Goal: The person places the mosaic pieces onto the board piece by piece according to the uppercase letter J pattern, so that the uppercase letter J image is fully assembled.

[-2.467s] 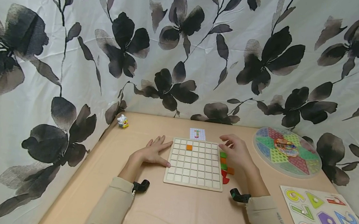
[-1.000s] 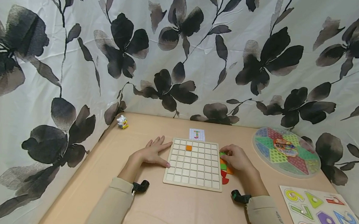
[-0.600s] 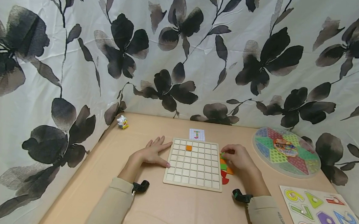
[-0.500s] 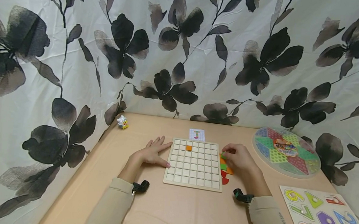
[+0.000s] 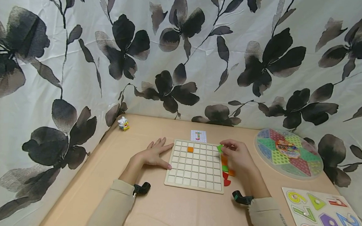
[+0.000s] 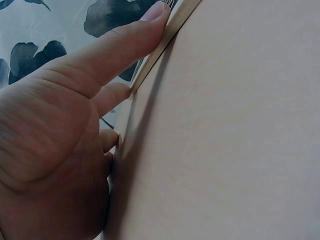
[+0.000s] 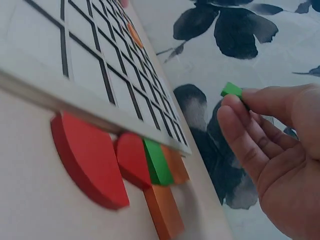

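Observation:
A square wooden grid board [image 5: 194, 170] with pale cells lies on the table, one orange square tile [image 5: 190, 149] in its upper left part. My left hand [image 5: 152, 154] rests at the board's left edge, fingers spread, with thumb and fingertips touching the rim in the left wrist view. Between thumb and fingers my right hand [image 5: 238, 157] pinches a small green block [image 7: 231, 89], raised near the board's upper right corner. Along the right edge lie loose pieces: red quarter-round blocks [image 7: 90, 160], a green block [image 7: 158, 162] and orange blocks [image 7: 165, 212].
Behind the board lies a small printed grid card [image 5: 199, 135] with a coloured J-like figure. A toy figure [image 5: 123, 123] stands at the back left. To the right are a round patterned game board [image 5: 289, 153] and a white number-and-shape puzzle board [image 5: 327, 216].
My right hand reached down to the loose pieces, took the green block and lifted it toward the board's upper right corner. The left hand has stayed in place.

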The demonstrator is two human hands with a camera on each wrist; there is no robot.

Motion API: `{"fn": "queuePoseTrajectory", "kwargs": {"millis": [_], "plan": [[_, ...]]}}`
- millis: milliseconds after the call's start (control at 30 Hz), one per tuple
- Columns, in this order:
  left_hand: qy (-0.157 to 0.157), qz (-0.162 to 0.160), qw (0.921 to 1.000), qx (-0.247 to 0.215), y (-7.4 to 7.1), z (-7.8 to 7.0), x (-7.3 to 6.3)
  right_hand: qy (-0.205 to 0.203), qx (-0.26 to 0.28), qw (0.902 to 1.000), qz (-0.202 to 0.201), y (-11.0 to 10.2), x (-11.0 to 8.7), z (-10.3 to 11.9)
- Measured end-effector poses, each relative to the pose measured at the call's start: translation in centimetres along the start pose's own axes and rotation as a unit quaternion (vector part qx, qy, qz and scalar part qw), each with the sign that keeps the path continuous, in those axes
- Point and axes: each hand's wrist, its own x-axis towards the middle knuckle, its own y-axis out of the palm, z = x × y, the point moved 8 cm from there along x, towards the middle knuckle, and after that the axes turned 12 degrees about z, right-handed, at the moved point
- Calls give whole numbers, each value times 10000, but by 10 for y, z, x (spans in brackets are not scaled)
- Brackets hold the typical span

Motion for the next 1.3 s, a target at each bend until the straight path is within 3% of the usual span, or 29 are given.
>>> {"fn": "queuePoseTrajectory", "kwargs": {"millis": [267,400,633,800,1300], "plan": [[2,3,10000,-10,0,0,0,-231,705,9972,16,13,3,12],[11,19,10000,15,1,0,1,-272,762,9967,42,19,8,13],[-12,-16,10000,85,1,3,3,-783,-27,9968,145,34,20,22],[-9,-2,10000,65,1,2,2,-923,-359,9948,254,48,28,27],[-60,20,10000,76,2,4,3,-423,-1104,9917,502,71,52,20]]}}
